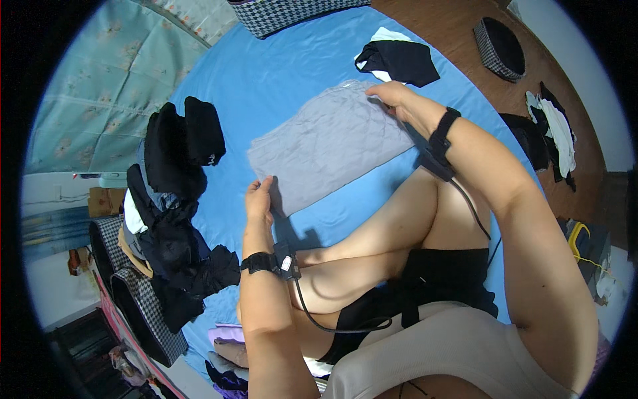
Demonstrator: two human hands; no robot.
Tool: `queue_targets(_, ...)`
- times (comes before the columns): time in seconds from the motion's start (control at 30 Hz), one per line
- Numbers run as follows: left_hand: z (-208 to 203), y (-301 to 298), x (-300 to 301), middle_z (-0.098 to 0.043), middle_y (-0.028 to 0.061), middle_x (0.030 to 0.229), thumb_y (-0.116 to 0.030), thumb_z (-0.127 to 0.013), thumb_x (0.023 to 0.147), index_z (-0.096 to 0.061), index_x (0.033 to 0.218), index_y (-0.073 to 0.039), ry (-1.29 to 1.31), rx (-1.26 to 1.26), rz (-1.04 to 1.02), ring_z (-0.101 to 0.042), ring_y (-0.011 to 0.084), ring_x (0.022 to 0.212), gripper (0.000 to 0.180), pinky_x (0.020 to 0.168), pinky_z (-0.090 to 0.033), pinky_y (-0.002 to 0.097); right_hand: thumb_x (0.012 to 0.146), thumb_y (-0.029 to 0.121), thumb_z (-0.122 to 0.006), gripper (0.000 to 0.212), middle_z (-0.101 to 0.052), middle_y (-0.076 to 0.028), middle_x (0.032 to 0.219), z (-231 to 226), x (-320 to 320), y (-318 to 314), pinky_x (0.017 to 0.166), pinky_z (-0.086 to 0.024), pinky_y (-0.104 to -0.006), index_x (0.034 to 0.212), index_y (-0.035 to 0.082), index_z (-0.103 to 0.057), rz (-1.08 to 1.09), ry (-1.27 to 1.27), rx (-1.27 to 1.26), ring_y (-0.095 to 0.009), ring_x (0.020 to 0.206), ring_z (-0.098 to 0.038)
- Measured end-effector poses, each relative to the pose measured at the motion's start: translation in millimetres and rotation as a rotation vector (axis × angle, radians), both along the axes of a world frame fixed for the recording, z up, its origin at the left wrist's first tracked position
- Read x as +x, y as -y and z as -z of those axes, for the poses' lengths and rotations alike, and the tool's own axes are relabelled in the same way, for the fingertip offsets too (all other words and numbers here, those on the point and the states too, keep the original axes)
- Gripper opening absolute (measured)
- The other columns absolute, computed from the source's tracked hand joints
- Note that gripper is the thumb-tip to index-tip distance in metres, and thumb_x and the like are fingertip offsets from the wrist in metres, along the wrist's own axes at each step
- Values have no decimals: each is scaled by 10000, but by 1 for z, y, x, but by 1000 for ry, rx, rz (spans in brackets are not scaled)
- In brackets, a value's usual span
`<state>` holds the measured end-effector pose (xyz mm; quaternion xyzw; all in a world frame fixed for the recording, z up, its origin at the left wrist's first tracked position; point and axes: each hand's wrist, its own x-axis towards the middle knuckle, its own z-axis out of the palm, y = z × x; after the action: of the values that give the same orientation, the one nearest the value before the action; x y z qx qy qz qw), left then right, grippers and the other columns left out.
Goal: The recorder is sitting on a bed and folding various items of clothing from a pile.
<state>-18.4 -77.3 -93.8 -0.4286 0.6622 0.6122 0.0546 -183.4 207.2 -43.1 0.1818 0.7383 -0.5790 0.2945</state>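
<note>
A light grey garment (325,149), folded into a wide, slightly wrinkled rectangle, lies across the blue bed sheet before me; its exact kind is hard to make out. My left hand (259,196) pinches its near left corner between thumb and fingers. At the far right end, my right hand (395,100) grips the edge by the waistband-like rim, thumb on top and some fingers hidden. Both wrists wear black straps with small cabled devices. My crossed legs are close to the garment's near edge.
Folded black clothes (176,143) are stacked to the left, above a heap of dark clothing (176,246) and houndstooth storage boxes (143,312). A black-and-white folded garment (405,61) lies at the far right of the bed. Another houndstooth box (292,16) stands at the far edge.
</note>
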Motion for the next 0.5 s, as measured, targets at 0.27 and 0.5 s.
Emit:
queue_targets(0.27,22,27,0,-556,39,844,-214,-582,768,-529,1028,-21,-62,16,127,-497,137,750,327,652,-391,289,703,220,-641,525,-517,-176,1112,27,-3,20,808,-410,-370,1118,-63,-488,-226,-54,404,-269,977,-515)
queue_targets(0.5,16,26,-2,-567,47,826,-200,-597,754,-551,924,-1,-85,93,79,-508,138,745,266,667,-391,261,715,193,-595,398,-574,-176,1039,49,-3,6,763,-433,-332,1035,-41,-560,-161,-288,297,-267,952,-553)
